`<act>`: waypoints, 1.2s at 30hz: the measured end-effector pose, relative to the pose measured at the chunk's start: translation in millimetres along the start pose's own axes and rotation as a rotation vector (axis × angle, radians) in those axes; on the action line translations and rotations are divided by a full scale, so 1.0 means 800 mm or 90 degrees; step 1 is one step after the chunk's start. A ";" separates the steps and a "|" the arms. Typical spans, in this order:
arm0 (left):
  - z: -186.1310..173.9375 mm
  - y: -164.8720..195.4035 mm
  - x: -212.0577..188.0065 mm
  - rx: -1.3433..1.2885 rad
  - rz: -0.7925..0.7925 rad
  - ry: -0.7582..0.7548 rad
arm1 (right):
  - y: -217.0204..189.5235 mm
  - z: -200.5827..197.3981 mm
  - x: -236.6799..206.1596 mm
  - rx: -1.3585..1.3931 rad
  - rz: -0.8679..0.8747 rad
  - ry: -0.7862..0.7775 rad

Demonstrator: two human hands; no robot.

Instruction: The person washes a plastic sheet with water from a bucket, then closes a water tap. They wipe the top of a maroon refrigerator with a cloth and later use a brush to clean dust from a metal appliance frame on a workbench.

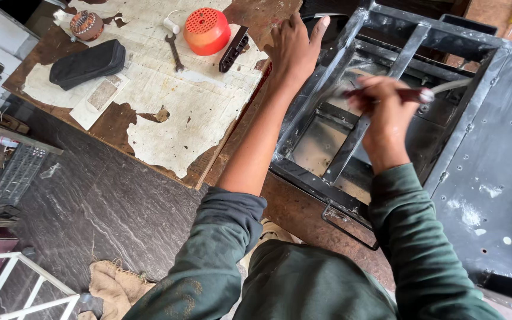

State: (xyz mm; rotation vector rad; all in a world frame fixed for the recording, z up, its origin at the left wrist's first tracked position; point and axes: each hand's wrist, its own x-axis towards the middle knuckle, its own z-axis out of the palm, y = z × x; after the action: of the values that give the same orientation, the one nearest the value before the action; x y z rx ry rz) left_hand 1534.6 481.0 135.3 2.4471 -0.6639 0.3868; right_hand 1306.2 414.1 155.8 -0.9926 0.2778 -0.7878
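My left hand [294, 47] rests flat on the top edge of a black metal frame box [318, 89], fingers spread, holding nothing. My right hand [383, 109] is closed around a tool with a dark red handle [410, 95] that lies across the frame's inner bars; the hand and tool are blurred by motion. A pale hose or cable [448, 87] runs from the tool's end to the right. The frame's open inside shows bare metal panels [315, 145].
A worn wooden table [167, 118] at the left carries an orange fan cover [207, 31], a spanner [175, 52], a black pouch [88, 63] and a copper motor winding [86, 25]. A grey perforated metal sheet [493, 172] lies right. Cloth [114, 284] sits on the dark floor.
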 end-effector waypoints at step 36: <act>-0.118 0.060 -0.069 -0.636 0.075 0.311 | -0.095 0.086 -0.057 -0.605 0.023 -0.383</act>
State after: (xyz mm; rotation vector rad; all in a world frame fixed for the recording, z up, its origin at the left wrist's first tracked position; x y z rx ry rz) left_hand 1450.9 522.8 209.6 1.3086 -0.5831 0.5142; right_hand 1276.4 467.2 250.2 -2.0536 0.1335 -0.2567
